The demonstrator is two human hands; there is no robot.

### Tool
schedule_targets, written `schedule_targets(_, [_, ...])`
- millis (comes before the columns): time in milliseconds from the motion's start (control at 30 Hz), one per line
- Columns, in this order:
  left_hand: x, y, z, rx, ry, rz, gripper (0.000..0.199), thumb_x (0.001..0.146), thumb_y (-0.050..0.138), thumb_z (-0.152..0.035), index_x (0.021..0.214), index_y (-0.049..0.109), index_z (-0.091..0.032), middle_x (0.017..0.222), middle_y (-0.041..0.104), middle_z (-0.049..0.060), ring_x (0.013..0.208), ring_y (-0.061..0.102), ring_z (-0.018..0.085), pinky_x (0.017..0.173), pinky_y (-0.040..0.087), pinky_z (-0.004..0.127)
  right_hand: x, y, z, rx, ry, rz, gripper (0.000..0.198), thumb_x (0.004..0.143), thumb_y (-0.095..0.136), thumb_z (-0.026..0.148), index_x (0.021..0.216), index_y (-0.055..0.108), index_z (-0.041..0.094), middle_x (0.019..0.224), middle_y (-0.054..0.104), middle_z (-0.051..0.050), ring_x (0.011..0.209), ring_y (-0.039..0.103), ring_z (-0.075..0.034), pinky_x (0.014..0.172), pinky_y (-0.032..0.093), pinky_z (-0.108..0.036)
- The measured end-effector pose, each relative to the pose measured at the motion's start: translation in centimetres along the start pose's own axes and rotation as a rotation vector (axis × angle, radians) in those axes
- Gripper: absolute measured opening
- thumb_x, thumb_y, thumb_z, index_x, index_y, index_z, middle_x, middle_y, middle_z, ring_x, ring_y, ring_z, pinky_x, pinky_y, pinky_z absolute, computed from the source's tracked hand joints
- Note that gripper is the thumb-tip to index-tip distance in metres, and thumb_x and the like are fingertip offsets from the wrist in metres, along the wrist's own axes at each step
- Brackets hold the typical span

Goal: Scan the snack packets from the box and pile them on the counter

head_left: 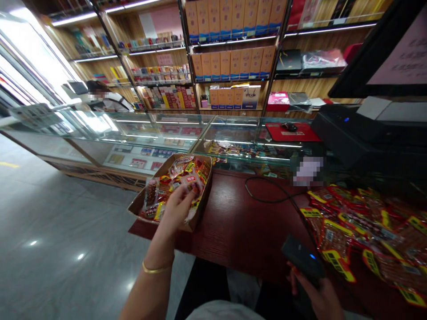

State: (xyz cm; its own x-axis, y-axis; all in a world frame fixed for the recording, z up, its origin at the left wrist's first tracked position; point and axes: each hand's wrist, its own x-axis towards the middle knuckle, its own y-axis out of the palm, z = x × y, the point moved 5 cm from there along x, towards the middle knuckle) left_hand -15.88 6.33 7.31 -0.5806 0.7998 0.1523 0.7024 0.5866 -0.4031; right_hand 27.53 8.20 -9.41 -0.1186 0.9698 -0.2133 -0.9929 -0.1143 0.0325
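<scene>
My left hand (pixel 176 205) is closed on a clear snack packet (pixel 192 179) with a red label, just above an open cardboard box (pixel 136 212). Inside the box lie several more snack packets (pixel 151 192), some clear and some red and yellow. In my right hand (pixel 318 295) is a black barcode scanner (pixel 302 254) with a lit blue light, low over the front edge of the dark red table (pixel 230 213). To the right of the scanner, a heap of red and yellow snack packets (pixel 335 238) covers the tabletop.
A black cable (pixel 267 201) loops across the table. Behind it runs a glass display counter (pixel 160 129), with a mouse (pixel 289 127) on a red mat (pixel 307 134). A monitor (pixel 393 53) stands at right. Another person (pixel 113 100) is at far left, before stocked shelves.
</scene>
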Motion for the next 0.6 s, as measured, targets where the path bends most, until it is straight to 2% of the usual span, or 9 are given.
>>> schedule_targets(100, [-2.5,7.8,0.1,-0.528,-0.205,0.304,0.043,0.080,0.074,-0.048,0.111,0.073,-0.018,0.098,0.077,0.006,0.089,0.070,0.021,0.081,0.054,0.030,0.1,0.6,1.1,-0.104,-0.003,0.003,0.056,0.070,0.080,0.069,0.083,0.082,0.015,0.051,0.068,-0.004,0.048,0.065,-0.022,0.051,0.056,-0.031])
schedule_targets(167, [-4.0,12.1,0.6,-0.671,-0.332,0.423,0.052,0.071,0.084,-0.047,0.112,0.072,-0.016,0.088,0.077,0.005,0.074,0.068,0.017,0.072,0.053,0.027,0.1,0.8,1.8,-0.175,0.001,0.004,0.058,0.070,0.078,0.070,0.085,0.082,0.014,0.053,0.070,-0.005,0.047,0.065,-0.022,0.049,0.054,-0.031])
schedule_targets(233, [-4.7,14.9,1.4,-0.702,-0.396,0.453,0.059,0.064,0.090,-0.045,0.111,0.072,-0.015,0.080,0.076,0.004,0.064,0.065,0.014,0.064,0.049,0.024,-0.1,1.1,2.6,-0.249,-0.028,0.014,0.055,0.073,0.075,0.069,0.082,0.081,0.015,0.055,0.071,-0.005,0.048,0.066,-0.022,0.052,0.054,-0.031])
schedule_targets(333, [-5.1,17.0,2.5,-0.674,-0.435,0.484,0.054,0.067,0.089,-0.045,0.109,0.076,-0.014,0.077,0.076,0.003,0.061,0.063,0.012,0.059,0.045,0.021,-0.8,1.9,3.8,-0.380,-0.087,0.048,0.048,0.080,0.070,0.066,0.069,0.076,0.020,0.052,0.069,-0.004,0.050,0.066,-0.023,0.053,0.052,-0.030])
schedule_targets(433, [-5.3,17.7,2.9,-0.663,-0.475,0.565,0.045,0.075,0.083,-0.040,0.112,0.077,-0.016,0.083,0.077,0.003,0.062,0.063,0.011,0.057,0.045,0.020,-1.6,3.3,4.8,-0.467,-0.117,0.120,0.043,0.084,0.068,0.061,0.064,0.072,0.022,0.050,0.068,-0.004,0.050,0.066,-0.024,0.053,0.050,-0.030])
schedule_targets(533, [-5.4,17.9,3.3,-0.646,-0.551,0.604,0.040,0.084,0.074,-0.033,0.122,0.074,-0.020,0.087,0.076,0.003,0.062,0.065,0.012,0.054,0.049,0.020,-2.3,4.5,5.8,-0.538,-0.157,0.175,0.035,0.085,0.068,0.054,0.070,0.075,0.023,0.052,0.070,-0.004,0.051,0.068,-0.026,0.057,0.052,-0.032])
schedule_targets(600, [-5.5,17.9,3.6,-0.623,-0.599,0.638,0.042,0.087,0.067,-0.027,0.129,0.070,-0.022,0.089,0.076,0.004,0.064,0.068,0.014,0.052,0.051,0.021,-2.6,5.1,6.4,-0.603,-0.172,0.202,0.031,0.086,0.067,0.050,0.080,0.078,0.021,0.060,0.076,-0.007,0.059,0.072,-0.029,0.062,0.054,-0.034])
